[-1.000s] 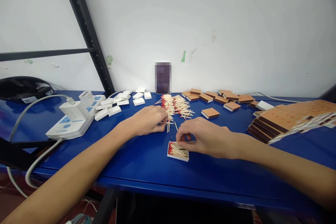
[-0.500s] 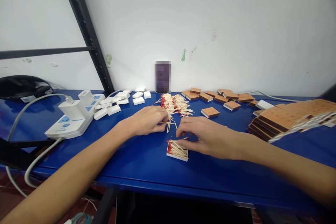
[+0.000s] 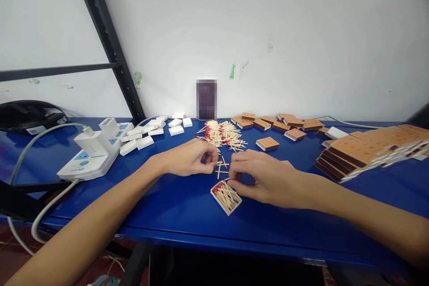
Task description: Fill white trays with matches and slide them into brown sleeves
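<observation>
The left hand (image 3: pixel 189 158) rests on the blue table (image 3: pixel 174 208), fingers curled in and pinching the loose matches (image 3: pixel 221 167) lying between the 2 hands. The right hand (image 3: pixel 264 176) curls its fingertips just above the open match tray (image 3: pixel 226 197); whether they grip anything is unclear. The match pile (image 3: pixel 223 133) lies just behind.

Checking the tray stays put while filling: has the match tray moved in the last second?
Yes. The match tray has turned clockwise, now skewed to the table front edge.
</observation>
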Motion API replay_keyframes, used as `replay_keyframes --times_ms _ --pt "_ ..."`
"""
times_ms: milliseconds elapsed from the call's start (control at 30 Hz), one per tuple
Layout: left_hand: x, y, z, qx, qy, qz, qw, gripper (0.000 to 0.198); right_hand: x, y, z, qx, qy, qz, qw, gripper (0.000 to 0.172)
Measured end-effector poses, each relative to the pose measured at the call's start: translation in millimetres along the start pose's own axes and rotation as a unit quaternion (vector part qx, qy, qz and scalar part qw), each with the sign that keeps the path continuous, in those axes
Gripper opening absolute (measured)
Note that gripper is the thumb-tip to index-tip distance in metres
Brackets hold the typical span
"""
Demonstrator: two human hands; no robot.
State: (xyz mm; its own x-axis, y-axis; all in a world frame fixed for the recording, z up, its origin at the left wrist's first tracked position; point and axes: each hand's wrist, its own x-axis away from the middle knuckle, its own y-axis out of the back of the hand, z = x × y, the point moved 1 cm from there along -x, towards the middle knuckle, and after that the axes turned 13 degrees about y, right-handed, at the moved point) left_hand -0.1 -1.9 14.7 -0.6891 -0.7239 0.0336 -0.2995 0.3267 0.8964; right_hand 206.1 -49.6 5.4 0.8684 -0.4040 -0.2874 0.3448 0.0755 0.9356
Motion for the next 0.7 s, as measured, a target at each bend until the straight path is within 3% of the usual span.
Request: replay_keyframes --times_ms 100,200,400,533,700 --pt "2 0.8 -2 0.031 -0.001 0.01 0.999 0.007 2 7 -7 0.019 -0.039 -0.017 0.999 0.016" --pt "4 1.0 -5 0.058 0.002 0.029 0.998 0.007 7 10 -17 0.014 -0.061 0.017 0.998 0.011" --pt "5 -6.1 -11 0.07 -0.008 0.072 0.995 0.008 12 -5 -33 -0.032 -0.042 0.068 0.996 0.013" --pt "3 -14.0 -12 0.071 0.003 0.102 0.992 0.009 12 -11 -34 -0.032 -0.032 0.067 0.997 0.016" --pt "3 -16.9 -12 0.056 -0.007 0.107 0.993 0.013 18 -1 -30 -0.022 -0.049 0.042 0.998 0.012"
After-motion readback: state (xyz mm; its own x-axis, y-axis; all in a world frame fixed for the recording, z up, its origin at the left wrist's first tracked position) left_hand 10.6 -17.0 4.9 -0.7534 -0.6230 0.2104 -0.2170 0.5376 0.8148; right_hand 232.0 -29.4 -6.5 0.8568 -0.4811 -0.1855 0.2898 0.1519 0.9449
